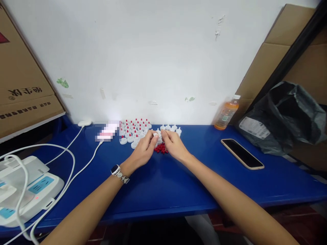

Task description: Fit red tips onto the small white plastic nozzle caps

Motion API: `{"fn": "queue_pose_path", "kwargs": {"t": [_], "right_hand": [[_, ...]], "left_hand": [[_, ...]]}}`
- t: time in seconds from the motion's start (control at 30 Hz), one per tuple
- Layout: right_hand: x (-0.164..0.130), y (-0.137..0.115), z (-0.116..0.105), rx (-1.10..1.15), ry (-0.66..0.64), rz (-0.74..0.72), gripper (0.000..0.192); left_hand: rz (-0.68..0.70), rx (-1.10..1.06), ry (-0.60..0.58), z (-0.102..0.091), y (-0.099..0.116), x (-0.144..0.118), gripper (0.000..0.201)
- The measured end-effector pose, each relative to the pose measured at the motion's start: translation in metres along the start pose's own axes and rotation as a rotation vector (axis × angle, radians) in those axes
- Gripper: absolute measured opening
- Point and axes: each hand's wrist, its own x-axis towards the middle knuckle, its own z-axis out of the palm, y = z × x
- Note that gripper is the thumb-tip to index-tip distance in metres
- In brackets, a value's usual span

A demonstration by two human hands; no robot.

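My left hand (143,150) is closed, with a small white nozzle cap (155,135) pinched between thumb and fingers. Close beside it, my right hand (176,145) is also closed in a pinch; whatever its fingertips hold is hidden. Just below the fingers lies a small heap of red tips (160,148) on the blue table. Behind and left of my left hand stand several white nozzle caps with red tips (130,139) on them. White nozzle caps without red tips (178,131) stand behind my right hand, some of them covered by the hands.
On the blue table (163,194), a phone (242,154), an orange drink bottle (227,113) and a dark plastic bag (281,115) are to the right. A power strip (43,190) with white cables lies left. Cardboard boxes (25,78) flank the white wall.
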Motion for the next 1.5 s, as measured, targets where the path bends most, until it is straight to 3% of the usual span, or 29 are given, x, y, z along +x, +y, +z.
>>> {"fn": "queue_pose_path", "kwargs": {"t": [0.13, 0.27, 0.37, 0.5, 0.57, 0.7, 0.87, 1.03, 1.17, 1.3, 1.5], "right_hand": [[0.000, -0.002, -0.005, -0.015, -0.023, -0.039, 0.045], [0.006, 0.005, -0.023, -0.081, 0.118, 0.012, 0.044], [0.008, 0.013, -0.032, -0.289, 0.031, 0.021, 0.037], [0.006, 0.022, -0.029, -0.415, -0.207, 0.045, 0.010], [0.007, 0.025, -0.028, -0.337, -0.204, 0.065, 0.018], [0.010, 0.019, -0.034, -0.091, -0.079, 0.030, 0.028], [0.007, 0.003, -0.035, 0.194, -0.277, 0.036, 0.030], [0.010, 0.004, -0.047, 0.318, -0.308, 0.181, 0.022], [0.012, 0.012, -0.067, 0.196, -0.446, 0.236, 0.010], [0.009, 0.026, -0.069, 0.023, -0.558, 0.270, 0.008], [0.012, 0.040, -0.057, -0.353, -0.370, 0.162, 0.016]], "left_hand": [[-0.153, -0.328, 0.003, 0.005, -0.002, 0.002, 0.046], [-0.285, -0.531, 0.063, -0.009, -0.016, 0.008, 0.048], [-0.213, -0.383, 0.102, -0.017, -0.022, 0.009, 0.037], [-0.102, -0.091, -0.035, -0.017, -0.017, 0.002, 0.032], [-0.096, 0.001, -0.063, -0.015, -0.014, -0.001, 0.034], [-0.102, 0.098, -0.063, -0.014, -0.012, -0.003, 0.042], [-0.058, 0.022, -0.090, -0.009, -0.006, -0.003, 0.045], [-0.077, -0.038, -0.109, -0.007, -0.001, -0.003, 0.048], [-0.052, 0.052, -0.049, -0.012, 0.000, -0.001, 0.033], [-0.025, 0.119, -0.066, -0.014, 0.001, 0.000, 0.028], [-0.020, 0.185, -0.046, -0.014, -0.001, 0.000, 0.029]]}}
